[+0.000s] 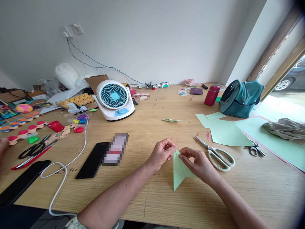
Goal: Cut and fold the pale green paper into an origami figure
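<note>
Both sets of fingers pinch the top point of the folded green paper, left hand and right hand pressing a crease. It rests on the counter; next, I'd judge, sharpening that fold. Scissors lie at three o'clock.

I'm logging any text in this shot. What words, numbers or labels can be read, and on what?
"460", preceded by unclear marks, handwritten on the wooden table near the white cable.
The card beside the black phone is blurred, unreadable.
Nothing legible on the fan, red bottle or green folded paper.
</note>
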Motion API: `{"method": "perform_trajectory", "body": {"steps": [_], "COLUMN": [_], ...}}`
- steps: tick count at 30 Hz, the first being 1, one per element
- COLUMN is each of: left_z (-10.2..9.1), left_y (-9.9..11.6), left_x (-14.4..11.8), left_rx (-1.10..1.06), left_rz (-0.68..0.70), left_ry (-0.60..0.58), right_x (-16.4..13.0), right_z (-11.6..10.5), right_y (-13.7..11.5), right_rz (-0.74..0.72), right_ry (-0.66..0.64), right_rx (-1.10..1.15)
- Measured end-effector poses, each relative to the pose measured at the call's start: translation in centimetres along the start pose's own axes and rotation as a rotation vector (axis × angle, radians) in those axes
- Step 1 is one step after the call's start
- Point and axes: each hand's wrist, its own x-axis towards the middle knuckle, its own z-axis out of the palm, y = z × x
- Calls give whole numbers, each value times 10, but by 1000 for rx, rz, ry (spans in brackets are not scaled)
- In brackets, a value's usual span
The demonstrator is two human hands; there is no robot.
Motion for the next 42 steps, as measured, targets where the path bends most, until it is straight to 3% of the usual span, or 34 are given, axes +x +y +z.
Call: {"method": "perform_trajectory", "body": {"steps": [3, 11, 16, 20, 26, 30, 35, 42], "left_z": [-4, -14, -21, -22, -15, -12, -19, -23], "left_y": [1, 19, 19, 15, 2, -10, -15, -14], "left_x": [2, 3, 5, 8, 7, -5, -25, -36], "left_rx": [63, 541, 522, 515, 528, 627, 877, 899], "left_rz": [11, 192, 118, 92, 16, 2, 208, 182], "left_ry": [-21, -169, -235, -138, -49, -130, -240, -304], "right_x": [0, -1, -1, -1, -4, -5, -4, -6], "right_z": [-1, -2, -13, -28, -31, -27, -20, -14], "right_y": [2, 2, 0, 1, 11, 17, 19, 23], "right_rz": [18, 29, 20, 12, -36, 0, 33, 30], "right_ry": [4, -28, -73, -50, -161, -251, -345, -343], "right_rx": [-24, -98, -56, -84, -259, -341, -390, -396]}}
